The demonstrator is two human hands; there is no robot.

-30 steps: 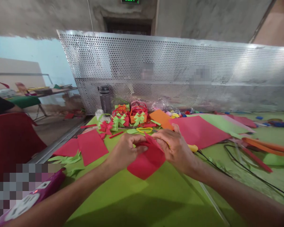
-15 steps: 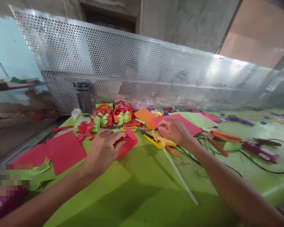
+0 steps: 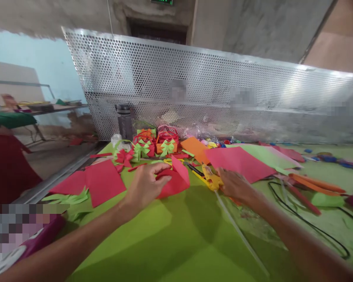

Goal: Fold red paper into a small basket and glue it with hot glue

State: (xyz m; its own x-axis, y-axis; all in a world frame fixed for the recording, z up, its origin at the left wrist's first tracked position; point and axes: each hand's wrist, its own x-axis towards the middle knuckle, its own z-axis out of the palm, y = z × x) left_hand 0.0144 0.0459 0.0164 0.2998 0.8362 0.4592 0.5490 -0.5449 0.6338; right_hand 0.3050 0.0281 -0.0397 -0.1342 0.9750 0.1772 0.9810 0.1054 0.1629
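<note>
My left hand (image 3: 147, 186) is at a folded red paper piece (image 3: 176, 182) on the green table, its thumb and curled fingers holding the near left edge. One flap of that piece stands up. To the right, my right hand (image 3: 237, 184) closes on the handle side of a yellow glue gun (image 3: 211, 178); its fingertips are partly hidden and somewhat blurred. A long clear glue stick (image 3: 242, 233) runs from the gun toward me. Dark-handled scissors (image 3: 195, 169) lie just left of the gun.
Small paper baskets with bows (image 3: 167, 145) stand at the back beside a dark bottle (image 3: 124, 121). Red sheets (image 3: 104, 182) lie left; an orange sheet (image 3: 195, 149) and a pink sheet (image 3: 241, 162) lie behind. A black cable (image 3: 306, 223) curves at right. A perforated metal panel (image 3: 159, 70) borders the table.
My right hand has come down from above the table onto the glue gun. My left hand stays at the red paper, its fingers a little more raised. The view has turned left.
</note>
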